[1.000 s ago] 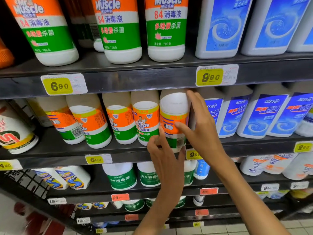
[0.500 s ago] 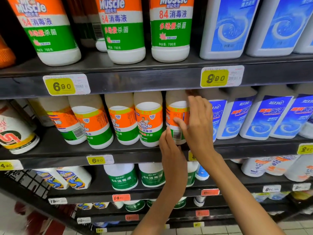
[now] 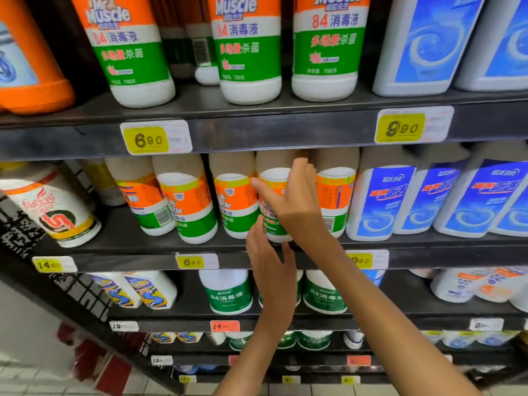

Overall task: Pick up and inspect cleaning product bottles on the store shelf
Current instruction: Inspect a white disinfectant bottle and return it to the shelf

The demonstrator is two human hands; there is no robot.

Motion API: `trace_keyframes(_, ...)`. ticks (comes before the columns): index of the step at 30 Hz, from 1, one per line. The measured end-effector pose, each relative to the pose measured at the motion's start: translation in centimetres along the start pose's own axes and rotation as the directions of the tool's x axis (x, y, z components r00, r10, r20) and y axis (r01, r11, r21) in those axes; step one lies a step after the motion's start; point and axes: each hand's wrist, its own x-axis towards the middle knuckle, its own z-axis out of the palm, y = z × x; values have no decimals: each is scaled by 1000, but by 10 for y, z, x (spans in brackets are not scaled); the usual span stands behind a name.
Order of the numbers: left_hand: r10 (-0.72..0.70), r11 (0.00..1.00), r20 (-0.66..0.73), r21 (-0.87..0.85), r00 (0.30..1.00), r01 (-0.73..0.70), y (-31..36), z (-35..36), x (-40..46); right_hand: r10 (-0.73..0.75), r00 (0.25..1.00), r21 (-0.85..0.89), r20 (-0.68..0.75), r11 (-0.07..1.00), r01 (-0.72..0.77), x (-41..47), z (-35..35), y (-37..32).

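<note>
A row of white Mr Muscle bottles with orange and green labels stands on the middle shelf (image 3: 137,260). My right hand (image 3: 297,207) grips one Mr Muscle bottle (image 3: 273,178) in that row: the thumb lies across its front left, and the fingers reach round its right side beside the neighbouring bottle (image 3: 337,195). My left hand (image 3: 271,267) is just below, fingers spread and relaxed, fingertips at the gripped bottle's green lower label. The bottle stands on the shelf, and its lower half is partly hidden by both hands.
Larger Mr Muscle bottles (image 3: 248,52) stand on the shelf above, with blue-labelled white bottles (image 3: 380,201) to the right. A red-and-white bottle (image 3: 54,212) leans at the left. Green-labelled bottles (image 3: 227,295) fill the shelf below. Yellow price tags (image 3: 148,140) line the shelf edges.
My right hand let go of the rightmost orange bottle, now back upright in the row, and moved left onto its neighbour. My left hand rose slightly. The view moved closer.
</note>
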Motion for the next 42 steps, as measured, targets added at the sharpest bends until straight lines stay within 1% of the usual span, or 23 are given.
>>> trace_keyframes(3,6,1000,31,1,999,-6,-7,-4,4,65,998,-87,-17,994,-66,5,13,3)
trace_keyframes(5,0,1000,31,-6,1000,0,-10,-7,6,119,993,-99,-30,988,-121,7,13,3)
trace_keyframes(7,8,1000,37,-27,999,-7,-12,-9,5,162,987,-106,-6,981,-161,13,12,4)
trace_keyframes(10,19,998,36,-54,999,-17,-12,-10,4,191,981,-93,35,978,-187,16,7,3)
trace_keyframes(13,5,995,28,-101,1000,-2,-13,-12,4,174,984,-78,30,982,-171,10,3,3)
trace_keyframes(17,41,986,45,-161,998,-33,-17,-29,5,86,996,63,-25,994,-84,-3,-4,-1)
trace_keyframes(19,32,976,122,-219,992,-5,-19,-40,7,55,998,124,-42,991,-50,-7,-11,-3)
trace_keyframes(21,-10,954,243,-288,970,82,-18,-50,8,75,997,234,-7,970,-71,-11,-18,-5)
trace_keyframes(23,-21,936,347,-322,938,140,-14,-58,3,116,990,342,81,930,-137,-17,-24,-7)
trace_keyframes(27,-42,911,433,-354,900,213,-11,-75,-14,183,957,444,226,855,-269,-30,-32,-5)
trace_keyframes(28,-48,899,465,-366,884,241,-11,-81,-17,206,939,478,275,818,-320,-33,-35,-4)
trace_keyframes(29,-56,881,509,-379,859,282,-13,-88,-21,240,911,536,334,747,-393,-35,-38,-2)
trace_keyframes(30,-69,858,562,-388,824,337,-14,-95,-23,279,873,607,401,633,-481,-35,-40,0)
trace_keyframes(31,-83,832,617,-390,783,395,-17,-102,-26,303,829,669,471,490,-559,-36,-42,4)
trace_keyframes(32,-93,806,665,-387,741,448,-18,-107,-29,303,794,708,528,359,-608,-37,-43,6)
trace_keyframes(33,-92,785,707,-382,702,488,-20,-110,-32,280,769,726,575,260,-637,-38,-43,7)
trace_keyframes(34,-90,765,742,-376,664,523,-20,-112,-36,238,747,727,620,181,-662,-41,-42,6)
trace_keyframes(36,-95,721,798,-358,596,594,-19,-111,-43,159,716,715,680,72,-695,-46,-39,4)
trace_keyframes(37,-109,699,817,-341,566,628,-17,-110,-47,149,715,716,683,57,-696,-47,-39,3)
trace_keyframes(38,-124,683,827,-329,548,652,-15,-109,-49,158,723,723,673,65,-687,-48,-40,1)
trace_keyframes(39,-127,677,826,-333,550,656,-13,-108,-49,181,737,735,651,95,-672,-47,-43,0)
trace_keyframes(40,-119,686,811,-350,572,638,-11,-107,-49,220,750,740,624,143,-658,-47,-46,-2)
trace_keyframes(42,-109,740,746,-379,656,555,-4,-105,-48,305,789,736,533,292,-610,-48,-52,-5)
